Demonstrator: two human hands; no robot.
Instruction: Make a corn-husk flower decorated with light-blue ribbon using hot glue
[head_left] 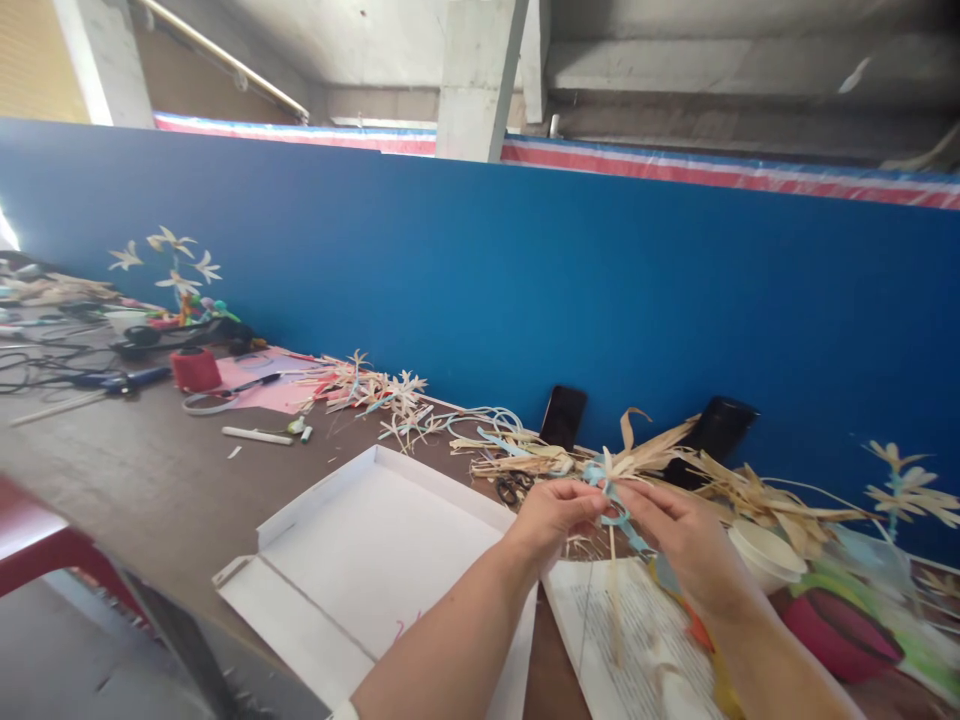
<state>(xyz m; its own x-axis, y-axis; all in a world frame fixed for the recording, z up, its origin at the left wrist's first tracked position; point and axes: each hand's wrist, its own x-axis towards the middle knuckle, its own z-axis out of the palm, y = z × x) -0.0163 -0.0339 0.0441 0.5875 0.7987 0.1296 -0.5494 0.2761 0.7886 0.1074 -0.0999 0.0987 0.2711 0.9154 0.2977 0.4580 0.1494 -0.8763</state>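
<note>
My left hand (556, 508) is closed, its thumb and fingertips pinching a dried-husk flower on a thin stick (613, 590). My right hand (679, 525) meets it from the other side, fingers also closed around the flower's base. Pale petals (608, 464) show just above the fingertips. A light blue strip (622, 522) winds about the base, and its loose end hangs below. The exact grip of each fingertip is partly hidden. Under my hands lies a printed booklet (592, 625), with black scissors (514, 487) just beyond my left hand.
An open white box (330, 570) lies left of the booklet. Dried husks (787, 500), a white cup (766, 555) and a dark red roll (840, 632) are at the right. Two phones (563, 416) lean against the blue partition (465, 290). Finished flowers (178, 262) stand far left.
</note>
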